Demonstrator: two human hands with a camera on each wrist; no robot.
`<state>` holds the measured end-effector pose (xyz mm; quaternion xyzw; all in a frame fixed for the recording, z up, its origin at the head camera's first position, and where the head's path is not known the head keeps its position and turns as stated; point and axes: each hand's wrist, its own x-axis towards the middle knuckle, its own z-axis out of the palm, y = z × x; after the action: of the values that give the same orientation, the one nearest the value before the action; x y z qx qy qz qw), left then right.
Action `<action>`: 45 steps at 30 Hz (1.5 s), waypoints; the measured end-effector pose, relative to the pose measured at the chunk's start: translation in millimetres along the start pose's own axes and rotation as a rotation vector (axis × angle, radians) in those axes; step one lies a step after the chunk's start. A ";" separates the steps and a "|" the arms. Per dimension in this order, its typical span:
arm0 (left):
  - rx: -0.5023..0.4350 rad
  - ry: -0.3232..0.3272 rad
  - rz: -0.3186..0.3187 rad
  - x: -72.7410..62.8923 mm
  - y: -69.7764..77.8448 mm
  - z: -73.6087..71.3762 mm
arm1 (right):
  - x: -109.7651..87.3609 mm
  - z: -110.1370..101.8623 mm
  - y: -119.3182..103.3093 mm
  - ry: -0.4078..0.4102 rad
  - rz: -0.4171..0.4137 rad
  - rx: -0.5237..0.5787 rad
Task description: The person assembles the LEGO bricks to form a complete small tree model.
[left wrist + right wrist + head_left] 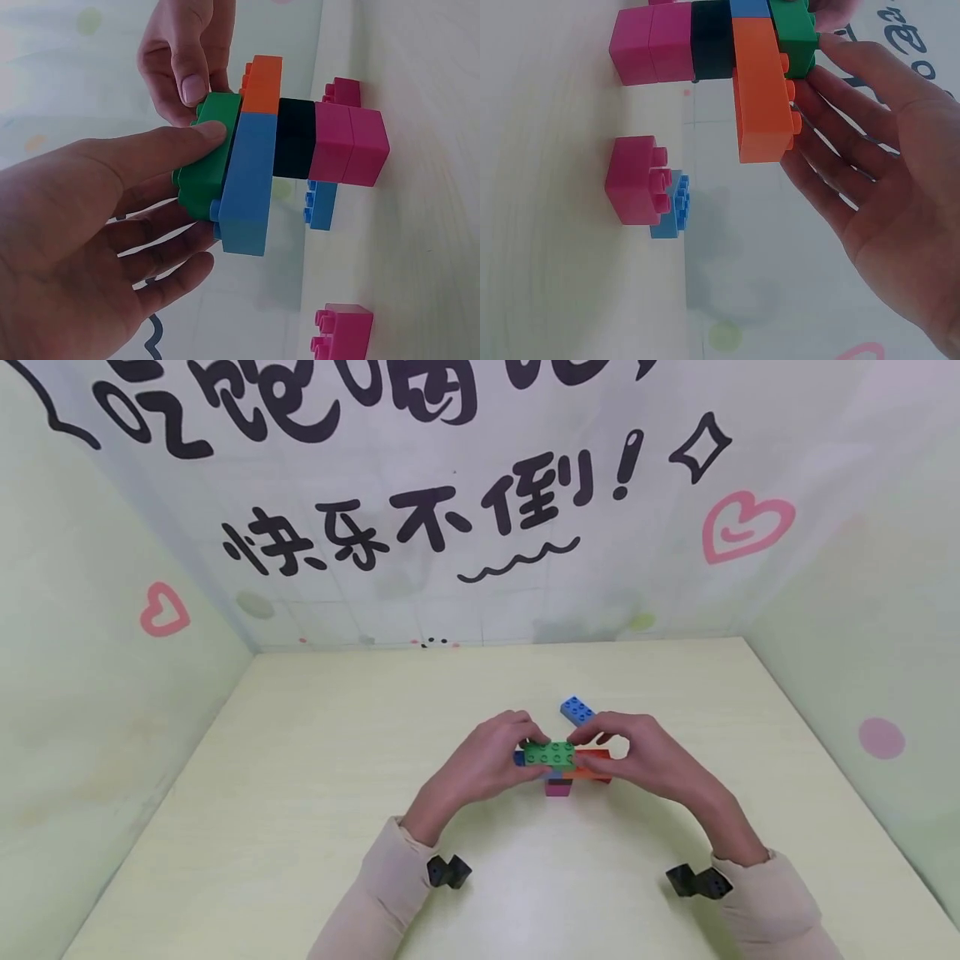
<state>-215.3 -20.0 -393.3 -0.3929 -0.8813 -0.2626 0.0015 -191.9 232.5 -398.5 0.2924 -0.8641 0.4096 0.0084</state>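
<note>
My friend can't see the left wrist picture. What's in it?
The left hand pinches a green toy brick atop a stack: blue brick and orange brick, dark brick, then pink bricks. The right hand touches the green brick.

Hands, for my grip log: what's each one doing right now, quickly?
Left hand: closed, holding the green brick.
Right hand: closed, pinching that brick's other end.

Pale wood-look tabletop [300, 777] with printed wall panels around it. Right behind the tabletop there's a whitish back wall [525, 610] with chunky black Chinese lettering [422, 496] and a thin black squiggle [521, 560]. Small pink heart outline [165, 610] left of the tabletop, bigger pink smiley heart [748, 527] above its back right corner, flat mauve dot [882, 738] off its right edge.
</note>
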 end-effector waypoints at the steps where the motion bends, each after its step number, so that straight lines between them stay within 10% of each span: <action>1: 0.002 0.003 -0.002 -0.3 -0.3 0.3 | 0.3 0.5 0.3 -0.001 0.001 0.003; 24: 0.021 0.016 -0.063 4.8 0.2 12.3 | -1.7 4.6 3.5 0.001 -0.019 0.040; 45: -0.143 -0.016 -0.149 6.0 -3.4 25.4 | -2.2 7.1 -1.9 -0.008 0.019 0.010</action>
<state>-216.6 -5.9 -415.5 -0.3276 -0.8870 -0.3212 -0.0530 -187.6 227.6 -402.4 0.2857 -0.8649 0.4128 -0.0003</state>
